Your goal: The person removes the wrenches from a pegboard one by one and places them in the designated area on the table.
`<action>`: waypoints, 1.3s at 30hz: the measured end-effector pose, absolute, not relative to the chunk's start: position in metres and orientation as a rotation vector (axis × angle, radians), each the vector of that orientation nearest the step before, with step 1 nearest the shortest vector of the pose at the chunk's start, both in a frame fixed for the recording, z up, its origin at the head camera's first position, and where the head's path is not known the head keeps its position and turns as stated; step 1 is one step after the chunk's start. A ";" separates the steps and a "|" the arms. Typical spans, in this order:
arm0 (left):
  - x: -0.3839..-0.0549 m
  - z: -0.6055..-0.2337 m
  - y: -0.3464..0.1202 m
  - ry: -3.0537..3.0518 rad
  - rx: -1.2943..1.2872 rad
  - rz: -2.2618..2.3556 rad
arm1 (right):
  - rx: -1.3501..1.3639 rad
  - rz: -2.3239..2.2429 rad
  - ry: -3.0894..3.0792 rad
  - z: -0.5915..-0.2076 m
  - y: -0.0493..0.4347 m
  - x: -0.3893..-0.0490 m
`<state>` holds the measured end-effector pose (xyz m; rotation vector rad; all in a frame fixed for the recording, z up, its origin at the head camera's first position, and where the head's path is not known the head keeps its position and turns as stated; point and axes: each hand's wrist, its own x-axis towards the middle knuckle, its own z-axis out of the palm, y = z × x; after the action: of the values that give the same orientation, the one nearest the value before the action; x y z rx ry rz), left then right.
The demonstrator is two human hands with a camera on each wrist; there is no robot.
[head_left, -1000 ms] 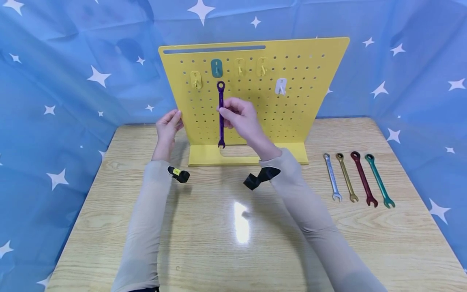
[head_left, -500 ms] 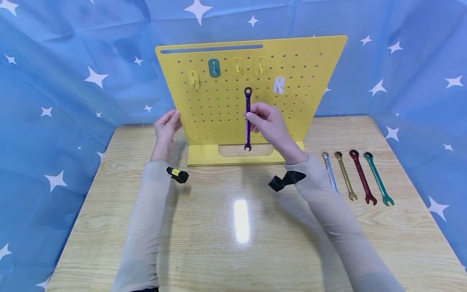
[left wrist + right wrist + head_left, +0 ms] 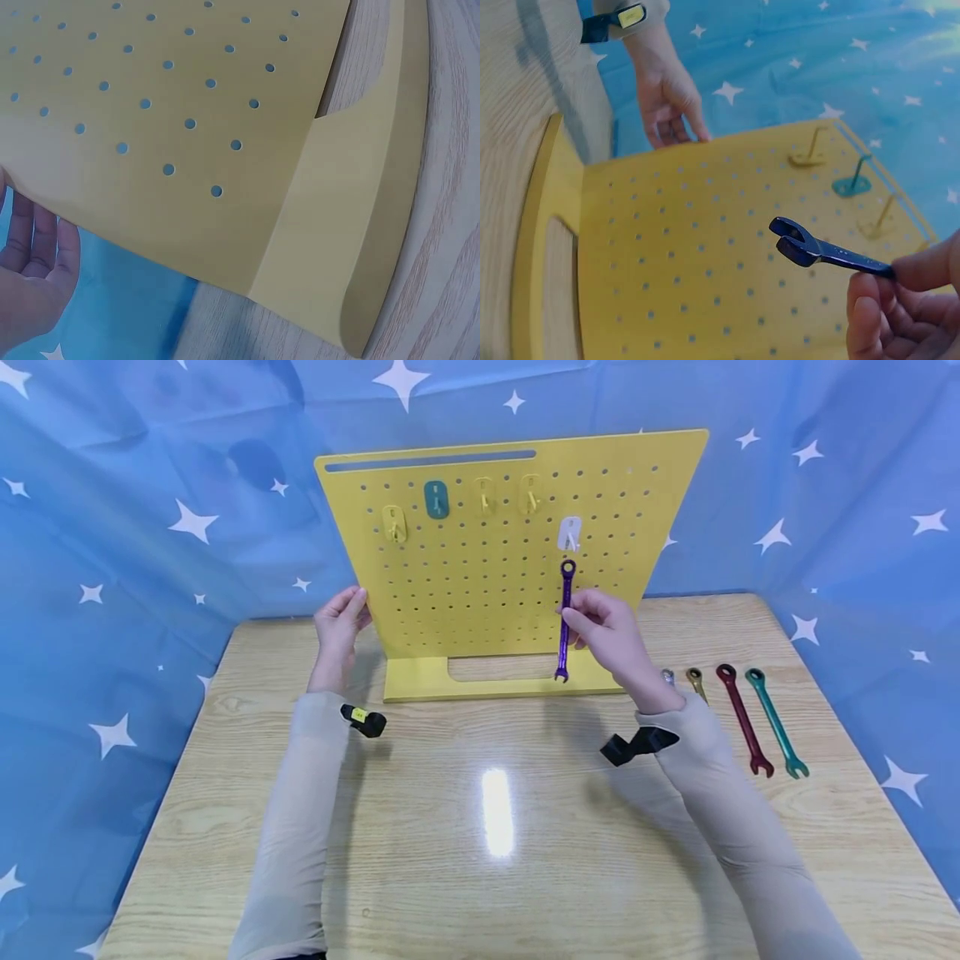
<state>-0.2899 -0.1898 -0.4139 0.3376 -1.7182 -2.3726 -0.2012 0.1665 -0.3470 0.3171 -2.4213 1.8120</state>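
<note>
My right hand (image 3: 606, 628) pinches a purple combination wrench (image 3: 565, 635) near its middle, between thumb and fingers. The wrench hangs nearly upright in front of the yellow pegboard (image 3: 465, 581), ring end up. Its ring overlaps the board just under the white hook (image 3: 569, 535). In the right wrist view the open jaw end of the wrench (image 3: 844, 256) points away from the fingers. My left hand (image 3: 337, 622) holds the board's left edge, thumb at the edge and fingers behind; the left wrist view shows those fingers (image 3: 45, 244) partly hidden by the board.
A teal hook (image 3: 437, 500) and yellow hooks (image 3: 394, 524) sit high on the board. On the table's right lie a red wrench (image 3: 742, 718) and a green wrench (image 3: 777, 722). A gold wrench (image 3: 695, 677) and a silver wrench (image 3: 668, 676) are mostly hidden behind my right sleeve.
My right hand has carried the purple wrench rightward and slightly down, from under the teal hook to under the white hook. My left hand stays at the board's edge.
</note>
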 end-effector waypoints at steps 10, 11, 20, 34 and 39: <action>-0.291 -0.414 -0.189 -1.706 0.343 -2.366 | 0.187 1.718 -2.491 -0.364 0.205 -0.186; -0.291 -0.415 -0.189 -1.706 0.343 -2.364 | 0.173 1.718 -2.498 -0.366 0.208 -0.184; -0.290 -0.413 -0.188 -1.694 0.359 -2.363 | 0.044 1.661 -2.566 -0.381 0.238 -0.173; -0.289 -0.414 -0.188 -1.696 0.318 -2.365 | -0.058 1.444 -2.817 -0.421 0.281 -0.163; -0.289 -0.414 -0.187 -1.682 0.326 -2.366 | -0.140 1.422 -2.898 -0.431 0.288 -0.163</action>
<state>-0.2894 -0.1874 -0.4139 0.3258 -1.6818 -2.3660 -0.1632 0.2880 -0.4306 -0.1400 -2.8976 1.4218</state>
